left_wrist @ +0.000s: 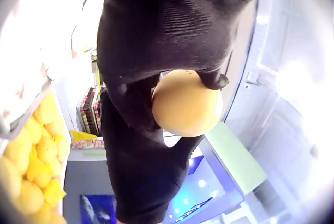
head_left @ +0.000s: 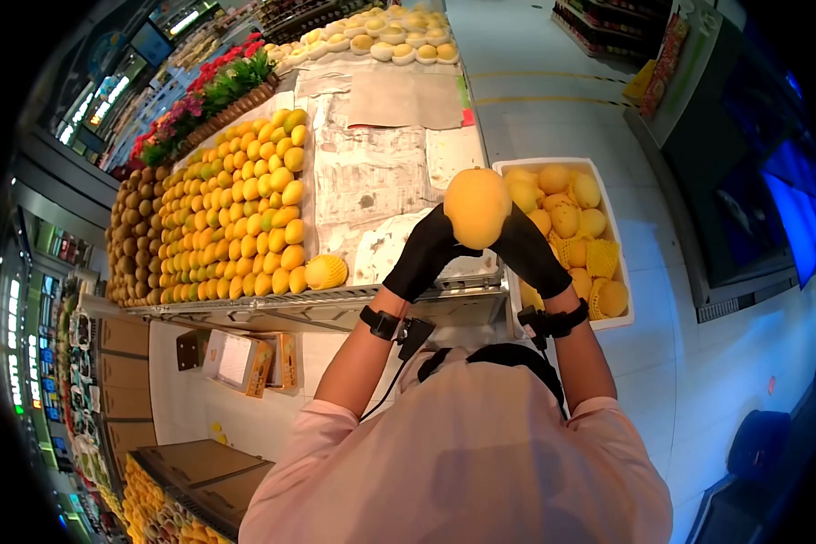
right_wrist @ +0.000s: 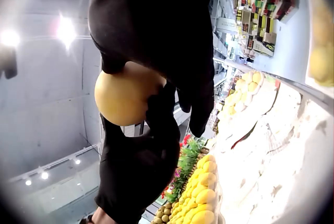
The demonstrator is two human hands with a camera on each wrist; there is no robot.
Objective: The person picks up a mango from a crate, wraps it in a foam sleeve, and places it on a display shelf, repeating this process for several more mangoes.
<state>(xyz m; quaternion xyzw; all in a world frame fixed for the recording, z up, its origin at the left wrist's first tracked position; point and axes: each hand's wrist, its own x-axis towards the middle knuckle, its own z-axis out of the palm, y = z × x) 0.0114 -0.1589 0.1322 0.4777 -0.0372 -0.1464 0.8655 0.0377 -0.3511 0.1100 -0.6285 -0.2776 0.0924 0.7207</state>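
A large round yellow fruit is held up between two black-gloved hands, near the front right corner of the display table. My left hand grips its left side and my right hand its right side. In the left wrist view the left hand curls over the fruit, its thumb tip against the surface. The right wrist view has the right hand around the fruit, with the other glove below. The fingers behind the fruit are partly hidden.
A white box of similar yellow fruit, some in foam nets, stands right of the table. Rows of small yellow fruit fill the table's left part, with one netted fruit at their corner. Paper sheets cover the middle. Open cartons lie on the floor.
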